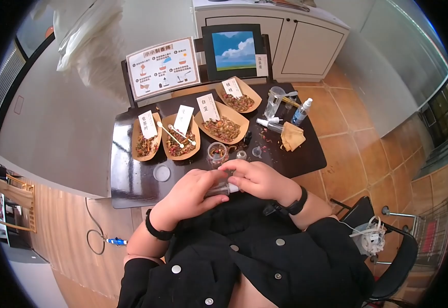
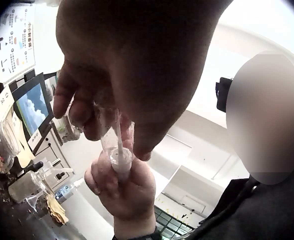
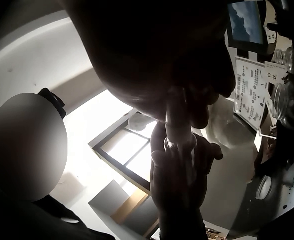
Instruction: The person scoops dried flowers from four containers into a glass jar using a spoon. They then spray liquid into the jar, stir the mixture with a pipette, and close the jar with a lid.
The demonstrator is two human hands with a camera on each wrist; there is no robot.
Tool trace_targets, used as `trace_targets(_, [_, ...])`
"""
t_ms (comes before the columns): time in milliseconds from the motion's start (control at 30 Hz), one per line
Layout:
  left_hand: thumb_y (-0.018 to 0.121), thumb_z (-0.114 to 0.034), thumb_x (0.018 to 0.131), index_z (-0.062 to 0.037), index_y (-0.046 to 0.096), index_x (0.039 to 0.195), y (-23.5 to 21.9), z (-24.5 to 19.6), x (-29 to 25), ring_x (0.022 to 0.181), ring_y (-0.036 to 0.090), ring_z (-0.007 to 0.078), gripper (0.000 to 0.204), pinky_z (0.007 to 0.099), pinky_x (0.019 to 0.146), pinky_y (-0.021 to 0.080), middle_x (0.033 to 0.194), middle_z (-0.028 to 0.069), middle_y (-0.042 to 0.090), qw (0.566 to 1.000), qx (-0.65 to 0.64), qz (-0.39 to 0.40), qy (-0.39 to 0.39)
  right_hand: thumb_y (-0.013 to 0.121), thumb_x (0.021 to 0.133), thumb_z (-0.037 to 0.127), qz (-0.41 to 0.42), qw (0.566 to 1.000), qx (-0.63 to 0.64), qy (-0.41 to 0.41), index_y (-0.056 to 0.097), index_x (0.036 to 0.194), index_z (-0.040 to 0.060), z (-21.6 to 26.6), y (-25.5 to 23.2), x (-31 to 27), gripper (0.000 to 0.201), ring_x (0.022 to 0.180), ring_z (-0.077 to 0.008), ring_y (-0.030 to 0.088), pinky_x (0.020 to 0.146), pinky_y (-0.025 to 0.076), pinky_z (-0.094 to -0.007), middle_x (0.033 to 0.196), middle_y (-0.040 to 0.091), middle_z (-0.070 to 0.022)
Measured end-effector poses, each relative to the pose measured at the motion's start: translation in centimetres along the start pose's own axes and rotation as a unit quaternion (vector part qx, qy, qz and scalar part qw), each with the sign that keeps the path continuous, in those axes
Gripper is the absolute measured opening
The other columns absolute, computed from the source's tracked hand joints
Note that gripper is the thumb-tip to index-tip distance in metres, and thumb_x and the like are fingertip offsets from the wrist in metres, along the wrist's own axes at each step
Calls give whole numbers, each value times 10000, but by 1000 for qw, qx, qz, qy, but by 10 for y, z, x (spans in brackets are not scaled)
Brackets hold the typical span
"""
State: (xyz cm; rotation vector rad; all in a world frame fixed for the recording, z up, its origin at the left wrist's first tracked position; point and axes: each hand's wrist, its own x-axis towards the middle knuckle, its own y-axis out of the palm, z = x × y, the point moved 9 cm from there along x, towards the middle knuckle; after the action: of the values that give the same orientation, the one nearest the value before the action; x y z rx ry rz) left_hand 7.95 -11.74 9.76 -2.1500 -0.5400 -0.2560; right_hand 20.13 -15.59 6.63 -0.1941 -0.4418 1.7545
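Observation:
Close to my body at the table's front edge, my left hand (image 1: 196,191) grips a clear spray bottle (image 1: 217,191) lying sideways. The fingers of my right hand (image 1: 261,179) pinch its white top (image 1: 234,188) from the other end. In the left wrist view a thin tube runs inside the clear bottle (image 2: 109,134), and the white collar (image 2: 121,157) sits against the right palm. Seen from the right wrist, the pale top (image 3: 178,122) lies between both hands, in shadow. Just beyond the hands stand an open jar (image 1: 217,152) of dried petals and a small glass bottle (image 1: 241,155).
Several paper trays of dried herbs with labels, such as one tray (image 1: 234,110), line the dark table (image 1: 131,192). A round lid (image 1: 162,173) lies at left. To the right are a clear cup (image 1: 274,101), a blue-labelled spray bottle (image 1: 301,112) and a brown paper piece (image 1: 293,136).

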Motion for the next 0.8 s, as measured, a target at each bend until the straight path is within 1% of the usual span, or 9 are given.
trace_targets(100, [802, -247, 811, -63, 584, 1204, 6, 1, 0, 879, 624, 353, 486, 434, 801, 484, 977, 117, 669, 1000, -2, 24, -1, 644, 949, 243, -1, 999, -41, 14, 566, 1257, 52, -3, 3, 2, 370, 843, -304, 675, 750, 516, -381, 909, 671, -123])
trace_targets(167, [799, -256, 815, -65, 582, 1207, 3, 1, -2, 873, 622, 351, 487, 435, 805, 482, 968, 117, 667, 1000, 10, 4, 6, 610, 965, 198, -18, 992, -84, -90, 568, 1253, 54, 14, -1, 1, 325, 803, -302, 680, 734, 516, -382, 859, 674, -127])
trace_targets(267, [799, -263, 816, -65, 582, 1208, 2, 6, -3, 870, 621, 352, 489, 432, 806, 483, 964, 120, 666, 1000, -22, 8, -12, 626, 959, 147, -34, 988, -81, -126, 587, 1268, 35, 24, -5, -2, 330, 836, -244, 678, 772, 522, -338, 898, 677, -120])
trace_targets(300, [799, -263, 816, -65, 582, 1208, 2, 5, -3, 870, 621, 352, 489, 432, 806, 483, 964, 120, 666, 1000, -22, 8, -11, 626, 959, 147, -34, 988, -81, -125, 587, 1268, 35, 22, -5, -2, 330, 836, -244, 678, 772, 522, -338, 898, 677, -120])
trace_targets(367, [801, -255, 814, -66, 586, 1209, 2, 3, -1, 871, 622, 352, 488, 431, 804, 484, 954, 122, 665, 1000, -17, 9, -7, 667, 929, 165, -7, 999, -7, -40, 589, 1277, 42, -1, -1, 1, 378, 880, -248, 671, 791, 521, -347, 966, 675, -116])
trace_targets(467, [801, -251, 813, -65, 591, 1207, 6, 3, -2, 871, 622, 353, 484, 428, 803, 487, 941, 122, 662, 1000, -17, 20, -17, 649, 940, 217, -53, 995, -32, -73, 563, 1267, 56, -1, -2, 3, 374, 847, -295, 676, 743, 514, -372, 916, 675, -123])
trace_targets(567, [800, -250, 815, -63, 589, 1206, 4, 8, -3, 866, 620, 357, 483, 432, 795, 484, 922, 125, 657, 1000, -10, 12, -27, 647, 942, 218, 14, 999, -30, -25, 564, 1249, 60, 5, -1, 1, 355, 874, -296, 686, 759, 518, -368, 951, 689, -125])
trace_targets(700, [795, -253, 820, -58, 589, 1182, 3, 7, -3, 853, 613, 367, 460, 441, 782, 480, 911, 131, 654, 1000, -9, 20, -20, 654, 943, 239, 4, 996, -66, -66, 559, 1206, 62, 3, 5, 1, 331, 881, -287, 689, 766, 517, -364, 958, 688, -125])
trace_targets(800, [788, -252, 827, -57, 591, 1134, 3, 6, -1, 844, 606, 373, 414, 448, 770, 476, 906, 139, 651, 1000, -13, 10, -15, 662, 944, 251, -25, 997, -24, -71, 546, 1168, 61, -7, 6, 1, 316, 865, -277, 685, 771, 514, -380, 916, 675, -113])
